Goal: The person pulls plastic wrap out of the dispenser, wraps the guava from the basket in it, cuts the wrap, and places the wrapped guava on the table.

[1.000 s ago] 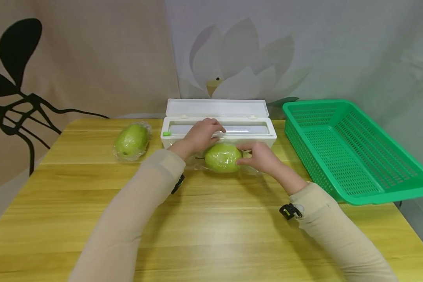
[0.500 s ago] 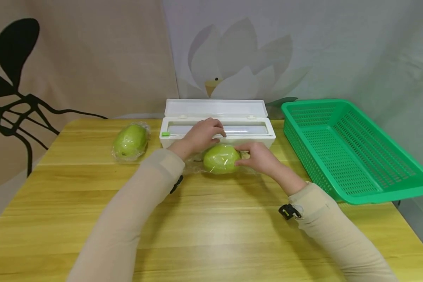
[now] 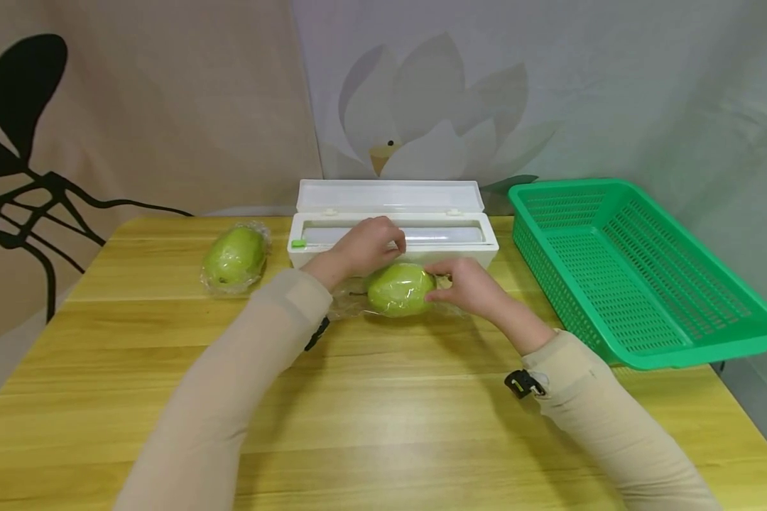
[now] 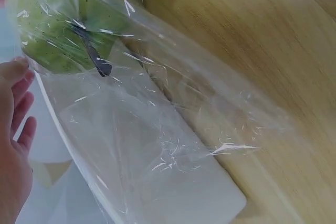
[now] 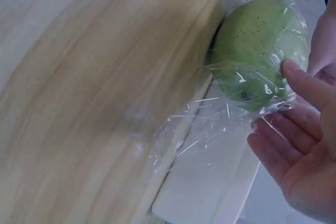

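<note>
A green pear [image 3: 400, 289] with a dark stem [image 4: 93, 56] lies on its side under clear plastic wrap [image 4: 157, 124]. Loose wrap spreads out past both ends of the fruit. My left hand [image 3: 371, 245] is at the pear's far side, thumb and fingertips pinching the edge of the film. On the right end, my right hand [image 3: 466, 284] holds the wrapped pear, its thumb on the fruit and the other fingers behind the film. Right behind stands a white wrap dispenser [image 3: 393, 255], lid up, with the roll [image 3: 444, 235] inside.
Another wrapped pear [image 3: 234, 257] lies at the back left of the wooden table [image 3: 383, 419]. A green plastic basket [image 3: 565, 284] stands at the right, its front corner past the table's edge. A printed curtain [image 3: 230, 106] hangs behind.
My left fingers have drawn in a little and come slightly lower, and the film they lifted over the pear lies closer to it. The right hand keeps its hold.
</note>
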A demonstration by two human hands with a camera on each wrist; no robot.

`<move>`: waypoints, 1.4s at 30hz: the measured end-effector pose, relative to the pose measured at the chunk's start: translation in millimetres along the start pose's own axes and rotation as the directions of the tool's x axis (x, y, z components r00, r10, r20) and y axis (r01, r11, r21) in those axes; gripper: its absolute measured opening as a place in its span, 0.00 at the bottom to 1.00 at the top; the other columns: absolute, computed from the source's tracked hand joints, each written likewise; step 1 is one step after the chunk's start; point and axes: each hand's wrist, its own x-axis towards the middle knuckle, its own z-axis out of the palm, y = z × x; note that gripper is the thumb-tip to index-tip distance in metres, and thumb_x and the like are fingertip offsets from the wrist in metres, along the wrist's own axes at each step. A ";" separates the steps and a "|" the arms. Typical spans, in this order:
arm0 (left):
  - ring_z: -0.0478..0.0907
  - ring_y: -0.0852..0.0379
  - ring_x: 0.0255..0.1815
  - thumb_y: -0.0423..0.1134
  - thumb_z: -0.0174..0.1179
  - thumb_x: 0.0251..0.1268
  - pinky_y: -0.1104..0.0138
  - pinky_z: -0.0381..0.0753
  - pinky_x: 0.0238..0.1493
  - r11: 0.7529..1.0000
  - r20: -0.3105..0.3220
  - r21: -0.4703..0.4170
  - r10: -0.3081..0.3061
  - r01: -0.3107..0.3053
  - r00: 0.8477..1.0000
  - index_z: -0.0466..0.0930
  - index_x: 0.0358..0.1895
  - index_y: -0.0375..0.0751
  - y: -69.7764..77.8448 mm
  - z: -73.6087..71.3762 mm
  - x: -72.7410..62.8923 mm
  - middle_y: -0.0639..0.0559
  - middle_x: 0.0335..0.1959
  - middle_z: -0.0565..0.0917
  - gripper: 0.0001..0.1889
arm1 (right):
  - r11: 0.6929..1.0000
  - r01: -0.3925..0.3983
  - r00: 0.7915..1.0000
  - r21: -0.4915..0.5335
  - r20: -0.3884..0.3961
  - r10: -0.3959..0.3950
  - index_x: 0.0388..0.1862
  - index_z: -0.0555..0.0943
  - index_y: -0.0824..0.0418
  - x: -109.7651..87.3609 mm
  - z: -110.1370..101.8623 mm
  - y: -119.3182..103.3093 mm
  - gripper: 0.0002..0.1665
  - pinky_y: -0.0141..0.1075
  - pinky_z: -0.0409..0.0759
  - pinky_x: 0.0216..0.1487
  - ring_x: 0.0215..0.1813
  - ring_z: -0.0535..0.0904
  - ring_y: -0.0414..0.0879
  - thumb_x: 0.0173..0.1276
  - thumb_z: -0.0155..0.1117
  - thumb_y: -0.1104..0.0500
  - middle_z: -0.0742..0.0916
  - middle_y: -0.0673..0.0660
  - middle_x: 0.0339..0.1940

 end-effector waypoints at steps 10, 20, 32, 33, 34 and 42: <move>0.80 0.54 0.41 0.33 0.54 0.66 0.63 0.79 0.48 0.989 0.029 -0.144 -0.027 0.031 0.999 0.83 0.38 0.37 8.7 0.2 -10.4 0.47 0.37 0.85 0.08 | 0.998 -0.065 0.997 -0.005 0.034 0.065 0.53 0.78 0.70 1.9 -0.4 -3.2 0.29 0.45 0.79 0.53 0.51 0.81 0.57 0.52 0.73 0.59 0.85 0.65 0.49; 0.82 0.54 0.41 0.40 0.62 0.60 0.65 0.81 0.47 0.969 0.053 -0.246 -0.028 0.040 0.998 0.84 0.43 0.36 10.9 -0.2 -38.9 0.46 0.41 0.86 0.13 | 0.997 -0.073 0.996 -0.019 0.055 0.074 0.53 0.79 0.69 3.4 0.6 -9.3 0.29 0.45 0.79 0.53 0.51 0.81 0.56 0.53 0.73 0.59 0.85 0.64 0.49; 0.73 0.48 0.61 0.36 0.67 0.53 0.59 0.70 0.65 0.979 0.032 -0.204 0.017 -0.010 0.999 0.69 0.61 0.34 18.2 5.7 -63.9 0.42 0.59 0.77 0.31 | 0.991 -0.136 0.991 -0.010 0.008 0.136 0.63 0.67 0.71 -5.3 4.3 -10.2 0.41 0.49 0.70 0.65 0.63 0.73 0.61 0.53 0.73 0.59 0.78 0.68 0.59; 0.73 0.48 0.61 0.36 0.67 0.53 0.59 0.70 0.65 0.980 0.032 -0.197 0.017 -0.011 0.999 0.69 0.62 0.34 18.7 5.5 -64.5 0.42 0.59 0.77 0.31 | 0.992 -0.127 0.992 -0.027 0.017 0.127 0.66 0.63 0.71 -5.0 4.2 -11.9 0.45 0.50 0.67 0.67 0.65 0.69 0.61 0.52 0.73 0.58 0.75 0.68 0.63; 0.73 0.48 0.61 0.36 0.67 0.53 0.59 0.70 0.65 0.982 0.034 -0.189 0.018 -0.011 0.999 0.68 0.62 0.35 18.9 5.5 -64.9 0.42 0.59 0.76 0.31 | 0.994 -0.102 0.994 -0.044 0.029 0.103 0.68 0.60 0.70 -4.7 4.6 -13.7 0.49 0.51 0.65 0.69 0.68 0.65 0.61 0.52 0.73 0.58 0.71 0.68 0.66; 0.75 0.49 0.59 0.36 0.63 0.59 0.60 0.73 0.62 0.989 -0.003 -0.138 0.062 -0.062 0.998 0.67 0.63 0.37 18.6 10.8 -71.2 0.43 0.59 0.77 0.28 | 0.986 0.120 0.977 -0.115 0.188 -0.097 0.72 0.52 0.70 -5.7 15.4 -21.4 0.53 0.49 0.57 0.73 0.74 0.56 0.60 0.58 0.69 0.51 0.59 0.67 0.74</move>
